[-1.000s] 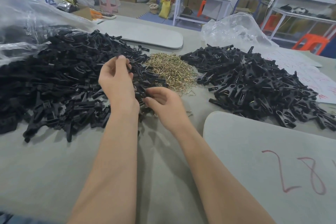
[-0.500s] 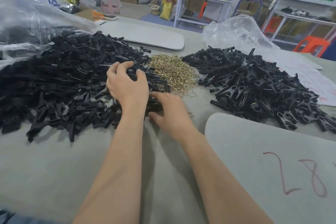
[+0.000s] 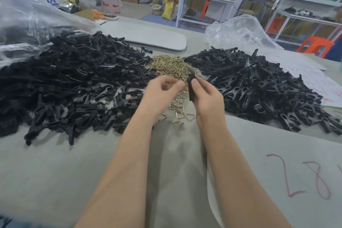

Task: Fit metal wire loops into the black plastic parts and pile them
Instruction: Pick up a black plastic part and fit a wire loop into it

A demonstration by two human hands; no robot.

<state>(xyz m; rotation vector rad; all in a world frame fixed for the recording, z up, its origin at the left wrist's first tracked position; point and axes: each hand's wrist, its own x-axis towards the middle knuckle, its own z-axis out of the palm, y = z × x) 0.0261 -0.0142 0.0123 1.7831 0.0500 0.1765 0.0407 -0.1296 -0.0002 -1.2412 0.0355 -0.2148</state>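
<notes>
Ok so nearest me, just on my side of the wire loop heap [image 3: 171, 67], my right hand [image 3: 207, 98] is pinching one black plastic part [image 3: 190, 89] between thumb and fingertips. Its long axis stands nearly upright, top end over the heap's near edge. My left hand [image 3: 162, 91] sits just left of the part with its fingers curled in toward it. It's blurry, so I honestly can't tell if it's got a loop pinched or nothing at all. A few stray loops [image 3: 178, 116] lie under my wrists, about as close to one hand as the other. The part itself is slim, matte black, clip-like. Left of the heap is the big left pile [image 3: 74, 79], and the right pile [image 3: 259, 83] shows wire glints, so probably the finished ones.
</notes>
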